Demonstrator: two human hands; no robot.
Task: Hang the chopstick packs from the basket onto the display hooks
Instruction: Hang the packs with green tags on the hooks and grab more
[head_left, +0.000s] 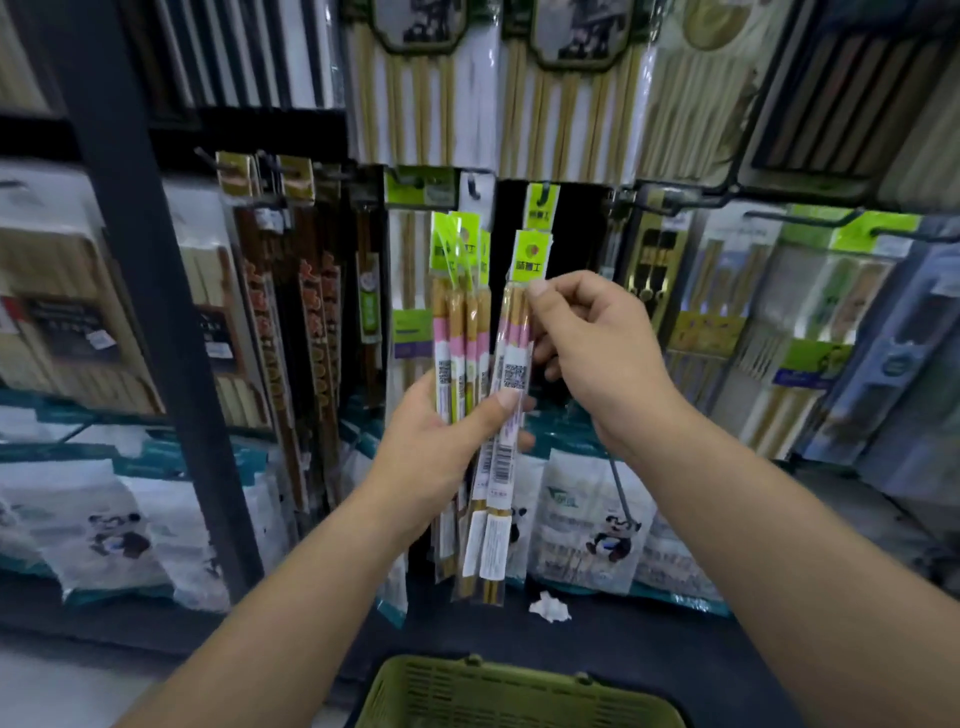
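A bundle of chopstick packs (460, 312) is being gripped around its middle by the left hand (441, 441), its fingers curled behind and its thumb laid across the front, with the long axes standing nearly upright and the green headers topmost. A single pack (514, 358) at the bundle's right edge is being pinched near its upper end by the right hand (597, 353), while its lower part is being pressed under the left thumb, so it is being shared between both hands. Its long axis is being held close to vertical, leaning slightly right at the top. Its green header (532, 254) is lying just below the display hook (544, 193), where a matching hung pack (542, 210) is already hanging (the header's hole cannot be made out). The right hand is judged the nearer one for the lift, with the pack to be freed from the left thumb and raised along its own axis. The green basket (519, 691) is sitting low beneath the forearms, well apart from the hook.
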